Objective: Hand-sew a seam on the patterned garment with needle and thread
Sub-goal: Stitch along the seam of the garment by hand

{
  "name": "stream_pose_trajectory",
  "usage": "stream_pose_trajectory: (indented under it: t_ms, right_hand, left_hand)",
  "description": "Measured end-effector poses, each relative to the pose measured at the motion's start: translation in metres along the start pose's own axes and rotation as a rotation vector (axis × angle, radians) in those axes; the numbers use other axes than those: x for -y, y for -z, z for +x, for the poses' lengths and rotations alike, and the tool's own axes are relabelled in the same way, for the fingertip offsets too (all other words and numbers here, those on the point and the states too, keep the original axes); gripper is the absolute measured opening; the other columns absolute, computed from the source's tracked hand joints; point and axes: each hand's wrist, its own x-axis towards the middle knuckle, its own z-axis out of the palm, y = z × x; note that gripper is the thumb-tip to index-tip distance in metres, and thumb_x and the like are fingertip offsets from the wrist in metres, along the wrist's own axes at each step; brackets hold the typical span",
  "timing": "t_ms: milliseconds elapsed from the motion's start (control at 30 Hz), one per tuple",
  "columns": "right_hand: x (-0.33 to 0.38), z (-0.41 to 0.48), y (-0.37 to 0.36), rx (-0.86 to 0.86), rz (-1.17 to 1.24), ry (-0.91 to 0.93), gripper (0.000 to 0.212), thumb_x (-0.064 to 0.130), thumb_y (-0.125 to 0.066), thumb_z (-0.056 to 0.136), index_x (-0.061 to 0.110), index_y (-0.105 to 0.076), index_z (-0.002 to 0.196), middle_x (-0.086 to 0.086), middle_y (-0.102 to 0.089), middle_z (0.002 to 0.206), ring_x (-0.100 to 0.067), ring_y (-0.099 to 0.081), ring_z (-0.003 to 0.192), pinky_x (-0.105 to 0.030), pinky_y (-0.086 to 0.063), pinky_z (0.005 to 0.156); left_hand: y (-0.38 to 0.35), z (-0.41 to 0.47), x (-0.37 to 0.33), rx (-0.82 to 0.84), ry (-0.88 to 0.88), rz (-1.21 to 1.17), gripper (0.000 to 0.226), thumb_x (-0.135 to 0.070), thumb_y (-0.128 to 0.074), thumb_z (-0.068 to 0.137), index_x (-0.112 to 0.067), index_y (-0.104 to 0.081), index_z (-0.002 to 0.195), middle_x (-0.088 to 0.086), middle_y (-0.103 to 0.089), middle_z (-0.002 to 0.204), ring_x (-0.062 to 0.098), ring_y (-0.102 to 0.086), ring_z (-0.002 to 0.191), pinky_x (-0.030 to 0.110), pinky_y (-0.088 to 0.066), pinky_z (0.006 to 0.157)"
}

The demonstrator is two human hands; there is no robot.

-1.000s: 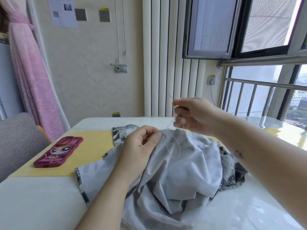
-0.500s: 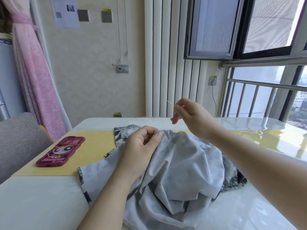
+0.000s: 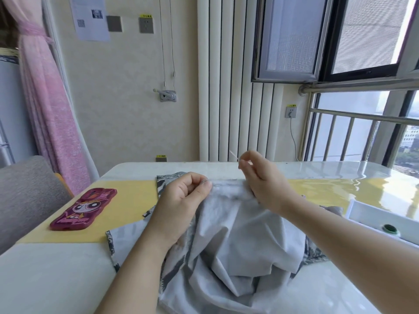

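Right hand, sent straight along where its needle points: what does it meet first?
The right hand pinches the thin needle, which points up and left. That line looks free above the table. The white ribbed wall panel behind would come first, though depth is unclear.

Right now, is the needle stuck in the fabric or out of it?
Out. The right hand pinches the needle in the air above the garment, the visible shaft clear of it.
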Motion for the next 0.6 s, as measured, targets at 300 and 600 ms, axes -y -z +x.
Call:
stream_pose_trajectory:
  t_ms: [300,600]
  right_hand:
    - [-0.021,-0.013,0.008,-0.097,-0.268,0.160,0.019,0.030,-0.030,0.097,0.015,-0.042,0.092,-0.009,-0.051,0.054,-0.035,-0.044,0.050,-0.044,-0.039,0.049]
    - [0.015,-0.013,0.003,-0.127,-0.170,0.169,0.023,0.023,-0.034,0.096,0.010,-0.051,0.087,0.002,-0.064,0.079,-0.021,-0.051,0.075,-0.038,-0.036,0.071]
  left_hand:
    - [-0.002,0.000,0.011,0.079,0.062,0.250,0.008,-0.018,-0.065,0.088,-0.014,-0.068,0.082,0.005,-0.069,0.076,0.008,-0.056,0.069,0.015,-0.043,0.067]
    - [-0.006,-0.003,0.006,0.088,0.068,0.265,0.010,-0.021,-0.066,0.088,-0.019,-0.070,0.080,0.008,-0.071,0.081,0.011,-0.057,0.070,0.028,-0.046,0.073]
